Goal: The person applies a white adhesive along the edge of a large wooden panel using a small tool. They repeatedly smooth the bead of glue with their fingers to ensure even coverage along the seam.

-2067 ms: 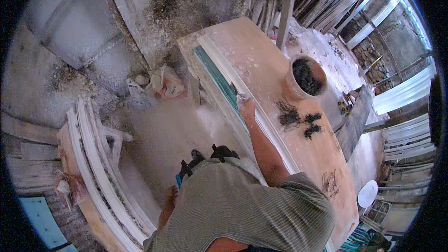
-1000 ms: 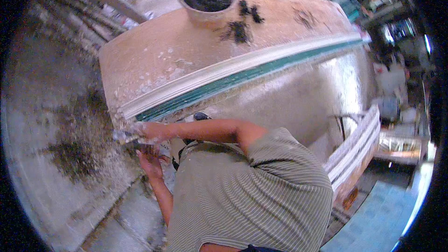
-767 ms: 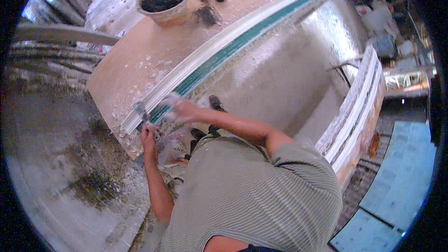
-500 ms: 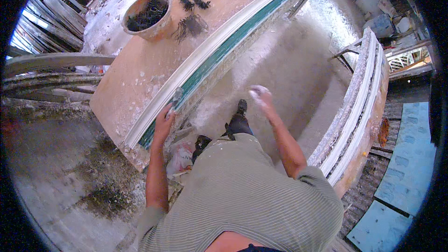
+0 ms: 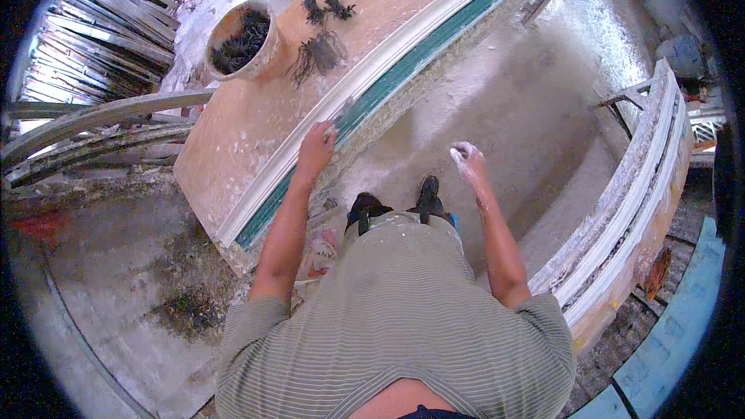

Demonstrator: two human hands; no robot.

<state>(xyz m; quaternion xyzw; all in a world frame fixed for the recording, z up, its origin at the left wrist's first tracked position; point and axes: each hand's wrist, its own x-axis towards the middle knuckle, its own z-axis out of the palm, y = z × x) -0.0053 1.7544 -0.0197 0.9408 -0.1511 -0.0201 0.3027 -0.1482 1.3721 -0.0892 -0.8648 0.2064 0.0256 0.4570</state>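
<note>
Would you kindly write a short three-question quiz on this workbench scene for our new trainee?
1. True or false: the left hand rests on the white moulding that runs along the bench.
2. What fills the round pot? A. dark fibres B. water C. nails
3. Fill in: the right hand, smeared with white, hangs over the ____, touching nothing.

Key: 1 true; 2 A; 3 floor.
</note>
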